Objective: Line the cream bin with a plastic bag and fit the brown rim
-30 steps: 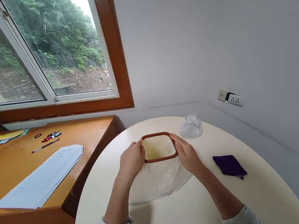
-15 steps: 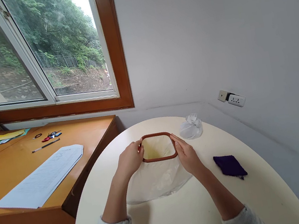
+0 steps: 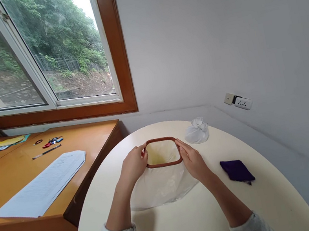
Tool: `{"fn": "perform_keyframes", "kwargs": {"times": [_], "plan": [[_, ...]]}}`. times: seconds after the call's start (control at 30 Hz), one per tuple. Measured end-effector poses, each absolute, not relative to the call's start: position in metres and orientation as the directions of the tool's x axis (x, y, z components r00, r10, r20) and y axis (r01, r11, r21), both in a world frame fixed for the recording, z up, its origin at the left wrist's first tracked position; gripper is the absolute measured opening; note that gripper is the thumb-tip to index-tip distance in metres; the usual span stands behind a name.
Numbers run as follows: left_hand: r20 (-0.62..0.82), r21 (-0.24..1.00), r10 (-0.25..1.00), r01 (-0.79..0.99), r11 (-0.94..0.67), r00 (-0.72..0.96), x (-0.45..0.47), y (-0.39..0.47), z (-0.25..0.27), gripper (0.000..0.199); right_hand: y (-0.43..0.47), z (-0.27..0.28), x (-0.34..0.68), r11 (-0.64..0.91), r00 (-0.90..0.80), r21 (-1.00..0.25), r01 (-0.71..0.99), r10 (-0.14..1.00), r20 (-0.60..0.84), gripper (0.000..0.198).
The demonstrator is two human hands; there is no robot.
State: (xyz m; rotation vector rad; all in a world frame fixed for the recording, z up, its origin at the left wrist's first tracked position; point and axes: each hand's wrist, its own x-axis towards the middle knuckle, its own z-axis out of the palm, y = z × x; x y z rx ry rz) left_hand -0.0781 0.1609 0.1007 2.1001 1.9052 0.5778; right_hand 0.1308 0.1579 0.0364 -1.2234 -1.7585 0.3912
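A small trash can with a brown rim ring (image 3: 165,164) stands on the round table, its opening facing me. A translucent white trash bag (image 3: 163,187) lines it, and the bag's loose edge hangs out over the front, spreading down toward the table. The inside looks pale yellow. My left hand (image 3: 134,162) grips the left side of the rim ring with bent fingers. On the opposite side, my right hand (image 3: 191,158) holds the ring between thumb and fingers, the fingers stretched along its right corner. The can's body is hidden by the bag.
A knotted white plastic bag (image 3: 197,131) sits behind my right hand on the round table (image 3: 186,229). To the right lies a folded dark purple cloth (image 3: 237,170). A wooden desk (image 3: 98,135) at left bears papers (image 3: 45,184), a pen (image 3: 46,152) and keys (image 3: 52,141).
Both hands keep their places on the rim ring. The view has shifted very slightly; nothing else has visibly moved.
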Motion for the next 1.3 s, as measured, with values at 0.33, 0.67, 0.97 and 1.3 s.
{"fn": "perform_keyframes", "kwargs": {"times": [0.33, 0.67, 0.97, 1.3], "plan": [[0.007, 0.489, 0.998, 0.871, -0.053, 0.057, -0.085, 0.154, 0.108, 0.043, 0.147, 0.040, 0.152, 0.351, 0.004, -0.673, 0.651, 0.885, 0.465, 0.048], [0.005, 0.445, 0.987, 0.883, -0.148, 0.163, -0.076, 0.157, 0.105, 0.028, 0.120, -0.050, 0.269, -0.160, 0.202, -0.268, 0.950, 0.970, 0.136, 0.052], [-0.005, 0.424, 0.959, 0.869, -0.254, 0.282, -0.038, 0.171, 0.103, 0.028, 0.082, -0.056, 0.295, -0.225, 0.236, -0.205, 0.953, 0.971, 0.033, 0.051], [-0.136, 0.265, 0.902, 0.892, -0.365, 0.410, 0.039, 0.198, 0.114, 0.021, 0.023, -0.061, 0.306, -0.245, 0.275, -0.198, 0.949, 0.952, 0.138, 0.047]]}}
